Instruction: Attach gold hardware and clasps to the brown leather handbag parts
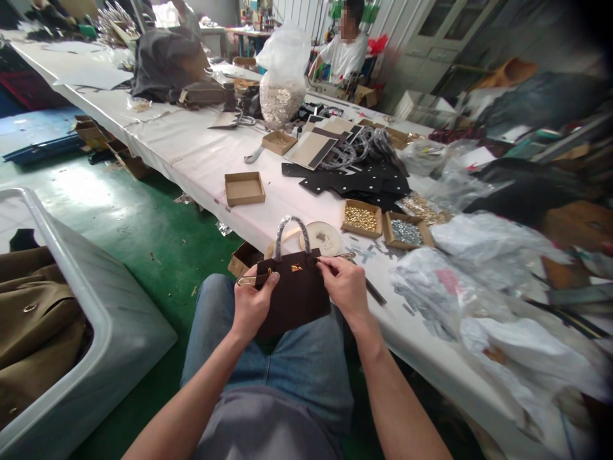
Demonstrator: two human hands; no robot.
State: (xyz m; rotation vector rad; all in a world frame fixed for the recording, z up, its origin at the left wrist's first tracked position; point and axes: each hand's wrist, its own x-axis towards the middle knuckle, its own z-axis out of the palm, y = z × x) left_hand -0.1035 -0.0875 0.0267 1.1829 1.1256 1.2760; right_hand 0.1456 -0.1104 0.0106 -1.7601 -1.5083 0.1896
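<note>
Boxes of gold studs (361, 218) and silver washers (405, 231) are sitting on the table (191, 150) beyond a brown handbag (293, 300). The left grip (253, 303) and right grip (342, 287) are pinching its top edge.

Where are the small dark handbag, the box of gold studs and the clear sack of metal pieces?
small dark handbag (292, 303): head view, its front panel
box of gold studs (361, 232): head view, front cardboard wall
clear sack of metal pieces (285, 54): head view, upper plastic
</note>
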